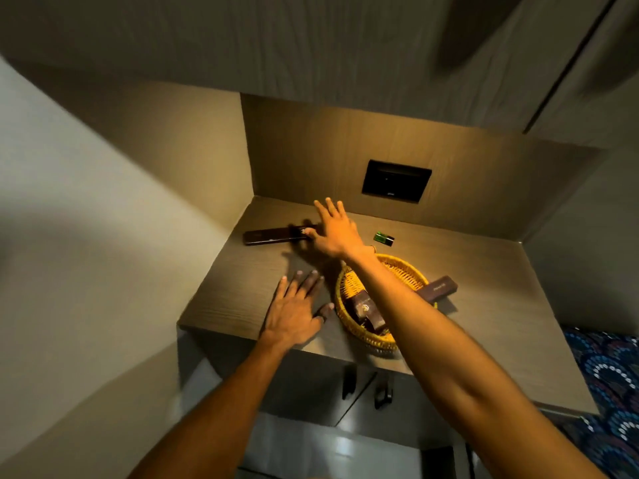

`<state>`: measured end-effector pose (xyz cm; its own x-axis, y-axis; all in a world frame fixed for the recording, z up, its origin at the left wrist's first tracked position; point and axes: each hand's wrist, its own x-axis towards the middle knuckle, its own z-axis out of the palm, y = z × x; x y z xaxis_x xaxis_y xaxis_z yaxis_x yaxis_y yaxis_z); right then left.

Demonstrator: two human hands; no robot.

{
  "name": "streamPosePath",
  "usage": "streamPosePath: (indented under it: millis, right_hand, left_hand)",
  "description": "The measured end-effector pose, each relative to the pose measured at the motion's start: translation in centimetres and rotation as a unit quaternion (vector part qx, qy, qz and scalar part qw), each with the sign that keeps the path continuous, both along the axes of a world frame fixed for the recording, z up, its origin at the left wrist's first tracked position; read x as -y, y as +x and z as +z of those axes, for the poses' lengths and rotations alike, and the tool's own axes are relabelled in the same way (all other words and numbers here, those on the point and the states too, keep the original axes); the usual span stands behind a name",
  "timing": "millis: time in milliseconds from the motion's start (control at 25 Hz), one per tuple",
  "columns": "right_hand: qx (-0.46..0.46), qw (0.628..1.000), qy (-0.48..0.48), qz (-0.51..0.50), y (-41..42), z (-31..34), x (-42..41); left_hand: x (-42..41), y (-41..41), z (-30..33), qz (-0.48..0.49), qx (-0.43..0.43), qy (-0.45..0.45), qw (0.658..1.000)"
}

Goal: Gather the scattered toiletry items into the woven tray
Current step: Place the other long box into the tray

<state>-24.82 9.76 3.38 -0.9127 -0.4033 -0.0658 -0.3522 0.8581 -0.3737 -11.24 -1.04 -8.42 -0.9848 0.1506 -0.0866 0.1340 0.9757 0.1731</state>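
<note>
A round yellow woven tray [371, 340] sits on the wooden counter [242, 288]. Inside it lie brown toiletry boxes [366, 307], and another long brown box [439, 288] rests across its right rim. A long dark brown box [273, 235] lies on the counter at the back left. My right hand [332, 229] reaches over the tray, fingers spread, its thumb touching that box's right end. My left hand [294, 309] rests flat on the counter just left of the tray, fingers apart, holding nothing. A small green packet [383, 237] lies behind the tray.
A black wall socket plate [396, 181] is set in the back panel. Side panels close in the counter on the left and right. An overhead cabinet hangs above. Below the counter edge are cabinet doors with dark handles [382, 392]. Patterned blue fabric [608, 385] shows at the lower right.
</note>
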Motion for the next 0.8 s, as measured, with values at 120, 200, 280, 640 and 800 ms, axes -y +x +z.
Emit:
streamPosePath:
  millis: [120,200,280,640,800]
  right_hand:
    - [0.075,0.994,0.076,0.028,-1.6,-1.4,3.2]
    - [0.104,0.989,0.096,0.037,-2.3,-1.8,4.1]
    - [0.091,0.987,0.123,0.049,-2.6,-2.3,4.6]
    - [-0.095,0.981,0.144,0.089,-3.5,0.5,0.5]
    - [-0.170,0.974,0.078,0.127,-3.9,4.5,-8.6]
  left_hand:
    - [0.4,-0.1,-0.4,-0.022,-0.001,-0.012,1.000]
    - [0.7,-0.4,-0.4,-0.023,-0.009,0.003,1.000]
    - [0.7,-0.7,-0.6,-0.022,-0.016,0.005,1.000]
    - [0.4,-1.0,-1.1,0.000,-0.025,-0.005,1.000]
    - [0.5,-0.8,-1.2,0.008,-0.034,-0.001,0.999]
